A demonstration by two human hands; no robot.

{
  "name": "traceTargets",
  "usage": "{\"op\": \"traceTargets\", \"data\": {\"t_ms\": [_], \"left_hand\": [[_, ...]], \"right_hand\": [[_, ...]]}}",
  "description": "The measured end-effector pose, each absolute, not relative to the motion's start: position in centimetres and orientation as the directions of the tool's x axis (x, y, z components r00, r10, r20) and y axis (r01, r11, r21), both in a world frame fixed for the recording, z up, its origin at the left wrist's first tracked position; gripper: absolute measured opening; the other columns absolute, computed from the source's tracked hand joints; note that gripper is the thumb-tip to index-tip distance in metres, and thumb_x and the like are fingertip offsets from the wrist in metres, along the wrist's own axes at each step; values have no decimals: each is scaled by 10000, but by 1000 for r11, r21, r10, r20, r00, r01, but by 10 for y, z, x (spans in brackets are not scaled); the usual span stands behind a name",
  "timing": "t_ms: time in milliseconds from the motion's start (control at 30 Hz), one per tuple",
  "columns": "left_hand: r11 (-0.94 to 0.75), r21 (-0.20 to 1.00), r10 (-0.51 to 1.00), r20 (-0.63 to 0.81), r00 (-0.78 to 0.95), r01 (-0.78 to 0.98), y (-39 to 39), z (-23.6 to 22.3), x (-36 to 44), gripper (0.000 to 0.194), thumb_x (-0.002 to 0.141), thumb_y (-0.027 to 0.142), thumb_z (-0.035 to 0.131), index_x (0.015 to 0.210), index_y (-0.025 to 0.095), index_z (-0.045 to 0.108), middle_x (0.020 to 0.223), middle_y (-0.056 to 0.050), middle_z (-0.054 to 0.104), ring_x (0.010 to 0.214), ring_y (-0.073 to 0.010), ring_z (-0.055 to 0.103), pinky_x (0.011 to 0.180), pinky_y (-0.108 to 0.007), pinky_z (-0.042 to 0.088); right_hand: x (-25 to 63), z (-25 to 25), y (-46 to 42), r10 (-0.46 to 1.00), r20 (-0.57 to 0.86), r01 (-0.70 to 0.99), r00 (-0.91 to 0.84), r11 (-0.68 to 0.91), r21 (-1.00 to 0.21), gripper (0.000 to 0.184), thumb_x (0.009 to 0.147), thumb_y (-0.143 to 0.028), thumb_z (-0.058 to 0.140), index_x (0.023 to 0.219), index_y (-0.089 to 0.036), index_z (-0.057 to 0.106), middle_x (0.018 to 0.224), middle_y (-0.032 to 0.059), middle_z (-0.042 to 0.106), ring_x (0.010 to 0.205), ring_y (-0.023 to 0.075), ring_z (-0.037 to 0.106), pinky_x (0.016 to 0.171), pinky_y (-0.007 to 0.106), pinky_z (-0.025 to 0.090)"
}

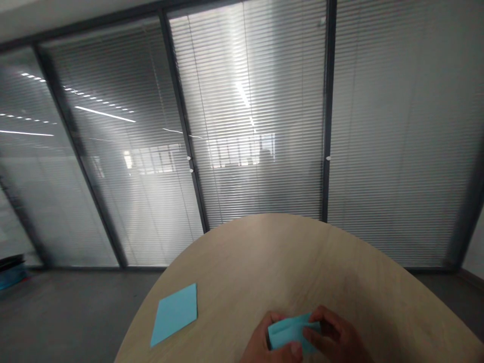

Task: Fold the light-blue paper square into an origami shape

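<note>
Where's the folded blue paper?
In the head view, the folded blue paper is low, right of centre, held by the left hand and right hand, right of the flat sheet.

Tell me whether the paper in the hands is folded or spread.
Folded: the paper, held between left hand and right hand, shows a layered edge along its top.

The left hand (pixel 270 345) of the person is at the bottom of the view, its thumb laid toward the right and its fingers curled on the farther side, partly hidden. The right hand (pixel 342 337) is bent inward, with two digits pointing to the left, one above the other. Both hands are bare, gripping, and near each other.
</note>
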State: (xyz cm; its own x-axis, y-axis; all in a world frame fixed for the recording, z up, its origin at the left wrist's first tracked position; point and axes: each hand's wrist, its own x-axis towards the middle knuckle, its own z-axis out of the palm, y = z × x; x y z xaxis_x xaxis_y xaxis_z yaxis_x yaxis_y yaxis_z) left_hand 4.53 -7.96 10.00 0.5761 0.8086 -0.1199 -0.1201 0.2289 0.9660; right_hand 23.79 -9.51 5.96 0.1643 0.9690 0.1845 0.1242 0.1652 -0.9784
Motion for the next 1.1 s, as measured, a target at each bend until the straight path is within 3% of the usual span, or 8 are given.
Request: {"op": "traceTargets", "data": {"t_ms": [100,267,400,633,1100], "left_hand": [[66,996,874,-91,477,68,-73,95,47,652,507,663,829,870,179,585,589,66,502,539,-84,406,530,-225,286],[68,989,897,-117,426,129,-68,93,48,635,517,708,780,801,177,578,549,72,473,513,-86,379,513,-236,272],[52,993,908,-90,410,103,-67,94,46,619,523,688,791,812,179,589,522,82,453,495,-81,358,503,-232,255],[20,996,909,-53,413,85,-68,92,45,746,534,704,788,1004,133,689,523,81,424,492,-79,324,502,-230,229],[14,998,902,-38,429,59,-70,100,46,665,545,698,786,930,157,759,586,34,478,539,-106,369,546,-243,283]], "right_hand": [[236,55,-96,962,207,95,178,193,-977,277,654,-467,761,736,-226,651,643,-18,672,609,180,650,570,227,488],[238,54,-97,971,177,19,162,177,-984,417,648,-481,782,971,-231,696,657,-20,677,593,180,640,549,237,494],[244,62,-98,990,136,89,50,131,-987,349,689,-471,776,918,-213,728,697,3,699,656,197,651,600,252,505],[245,65,-100,993,110,98,43,105,-990,293,712,-473,763,842,-211,736,650,-23,661,632,167,617,584,221,468],[246,67,-100,989,127,100,77,120,-988,291,680,-466,783,808,-208,740,585,-40,596,580,149,560,547,220,437]]}}
